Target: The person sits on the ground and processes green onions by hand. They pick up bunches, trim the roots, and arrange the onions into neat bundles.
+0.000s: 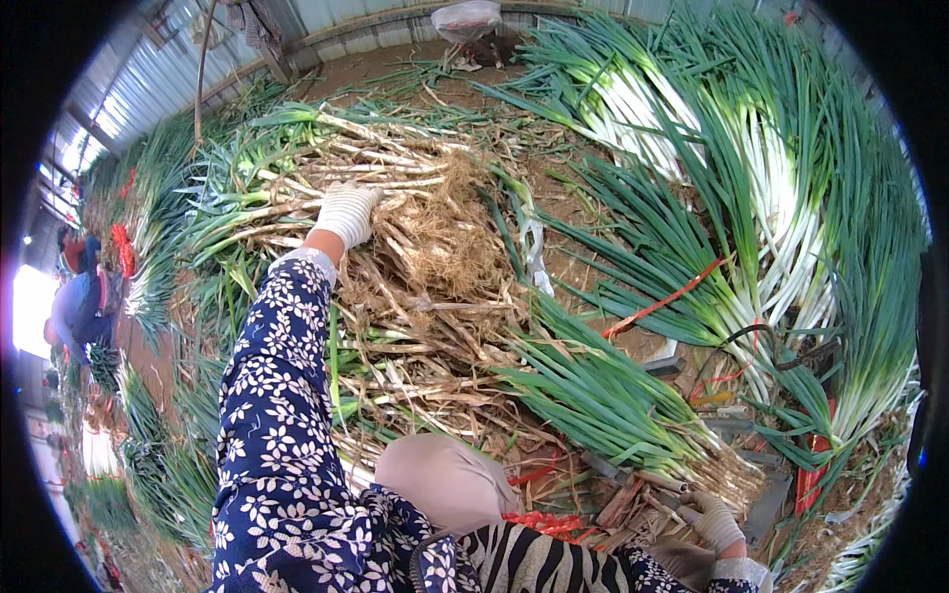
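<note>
My left hand (348, 211), in a striped white glove, reaches out onto a heap of untrimmed long green onions (371, 156). Its fingertips are partly hidden among the soil-stained stalks beside a tangle of brown roots (452, 244); whether they grip a stalk is unclear. Low on the right, my gloved right hand (712, 519) is at the root end of a sorted bunch of green onions (630, 393). Its curled fingers are close to a narrow metal tube (663, 482), and I cannot tell if they hold it. That bunch lies slantwise, green tops toward the heap.
Cleaned onions with white stems (775, 170) are piled at the right. A red strap (663, 296) crosses some leaves. Red twine (545, 522) lies by my knee (441, 474). A plastic-covered stool (465, 22) stands by the wall. Another person (74, 304) bends at far left.
</note>
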Motion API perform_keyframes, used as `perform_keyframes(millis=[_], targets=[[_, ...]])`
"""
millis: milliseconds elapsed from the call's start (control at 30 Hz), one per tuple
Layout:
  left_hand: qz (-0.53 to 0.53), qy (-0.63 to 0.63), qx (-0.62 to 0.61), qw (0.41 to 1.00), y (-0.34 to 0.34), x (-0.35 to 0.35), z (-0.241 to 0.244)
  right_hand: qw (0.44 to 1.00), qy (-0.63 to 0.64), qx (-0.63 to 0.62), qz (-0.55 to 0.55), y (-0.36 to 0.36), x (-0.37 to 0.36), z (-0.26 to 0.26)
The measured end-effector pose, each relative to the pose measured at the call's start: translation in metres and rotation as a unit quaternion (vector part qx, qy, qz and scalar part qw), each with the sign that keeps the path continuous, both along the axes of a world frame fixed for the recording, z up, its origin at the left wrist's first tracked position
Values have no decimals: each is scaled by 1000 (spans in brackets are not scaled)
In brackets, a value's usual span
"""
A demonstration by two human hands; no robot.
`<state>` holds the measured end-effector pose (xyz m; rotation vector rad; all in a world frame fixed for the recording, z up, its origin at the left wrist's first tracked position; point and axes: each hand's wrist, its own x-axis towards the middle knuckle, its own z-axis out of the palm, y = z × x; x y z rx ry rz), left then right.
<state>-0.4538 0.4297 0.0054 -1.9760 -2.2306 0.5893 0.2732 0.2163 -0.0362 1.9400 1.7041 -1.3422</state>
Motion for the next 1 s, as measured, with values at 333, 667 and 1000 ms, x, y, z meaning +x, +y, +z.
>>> perform_keyframes(millis=[333, 667, 1000], targets=[[-127, -337, 465, 809, -15, -176, 140, 999, 31, 12, -5, -8, 1, -7], [25, 147, 390, 909, -172, -52, 372, 914, 233, 270, 193, 22, -150, 101], [-134, -101, 496, 852, -313, 118, 461, 682, 484, 473, 279, 9, -327, 265]])
